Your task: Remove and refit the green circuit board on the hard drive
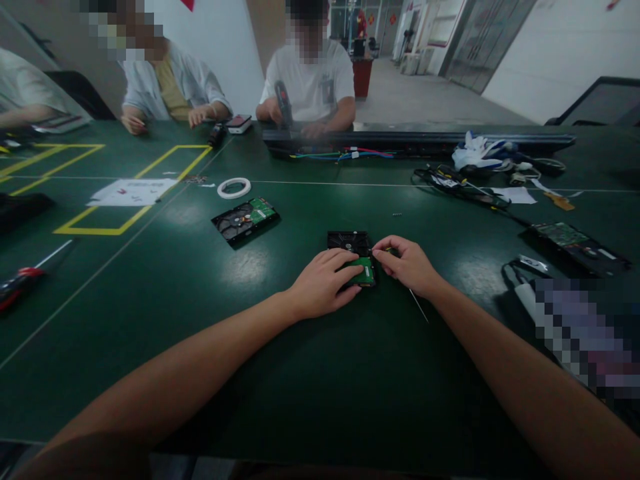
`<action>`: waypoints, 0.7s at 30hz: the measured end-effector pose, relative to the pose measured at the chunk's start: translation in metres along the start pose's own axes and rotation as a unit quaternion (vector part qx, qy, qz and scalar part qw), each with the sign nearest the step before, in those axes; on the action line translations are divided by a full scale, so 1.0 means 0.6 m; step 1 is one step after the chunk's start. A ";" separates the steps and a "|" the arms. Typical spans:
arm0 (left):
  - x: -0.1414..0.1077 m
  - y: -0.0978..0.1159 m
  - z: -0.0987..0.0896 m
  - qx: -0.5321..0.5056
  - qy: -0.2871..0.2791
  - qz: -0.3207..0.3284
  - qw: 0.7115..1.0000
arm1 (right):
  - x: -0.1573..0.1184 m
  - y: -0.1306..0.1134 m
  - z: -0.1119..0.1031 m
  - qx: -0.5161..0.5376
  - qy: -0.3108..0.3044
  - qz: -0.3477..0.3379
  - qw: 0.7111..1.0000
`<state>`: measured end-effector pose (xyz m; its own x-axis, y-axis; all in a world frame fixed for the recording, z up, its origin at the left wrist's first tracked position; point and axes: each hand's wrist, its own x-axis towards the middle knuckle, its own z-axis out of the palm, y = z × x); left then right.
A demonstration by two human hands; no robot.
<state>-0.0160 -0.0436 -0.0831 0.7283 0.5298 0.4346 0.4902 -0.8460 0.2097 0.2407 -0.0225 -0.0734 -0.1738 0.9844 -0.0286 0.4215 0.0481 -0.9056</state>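
Hard drive lies on worktop; left hand rests spread across it; right hand curls at its edge, grasp indeterminable.

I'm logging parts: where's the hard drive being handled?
In the head view, the hard drive lies just right of centre, partly under the left hand, with the right hand at its right edge.

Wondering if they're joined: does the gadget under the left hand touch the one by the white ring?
Apart: the head view shows tabletop between the drive under the left hand and the other drive.
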 end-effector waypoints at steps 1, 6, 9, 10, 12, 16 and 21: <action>0.000 -0.001 0.001 -0.001 -0.003 -0.002 1.000 | 0.001 0.000 0.000 0.041 0.004 0.011 0.999; -0.002 -0.002 0.002 -0.008 -0.003 -0.006 1.000 | 0.007 0.003 -0.004 0.225 0.023 0.045 0.973; -0.003 -0.003 0.001 -0.008 -0.008 -0.007 1.000 | 0.008 0.004 -0.013 0.296 0.017 0.045 0.954; -0.003 -0.003 0.000 -0.009 -0.010 -0.009 1.000 | 0.007 0.004 -0.016 0.315 0.015 0.047 0.948; -0.003 -0.003 0.000 -0.010 -0.010 -0.011 1.000 | 0.007 0.005 -0.021 0.334 0.017 0.055 0.941; -0.002 -0.002 -0.001 -0.015 -0.012 -0.014 1.000 | 0.006 0.007 -0.029 0.337 0.024 0.067 0.939; -0.001 0.000 -0.010 -0.022 -0.016 -0.020 0.999 | 0.008 0.018 -0.024 0.324 0.031 0.047 0.944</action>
<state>-0.0192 -0.0446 -0.0783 0.7238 0.5635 0.3981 0.4977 -0.8261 0.2643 0.2574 -0.0150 -0.0772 -0.1010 0.9882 -0.1148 -0.2048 -0.1336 -0.9696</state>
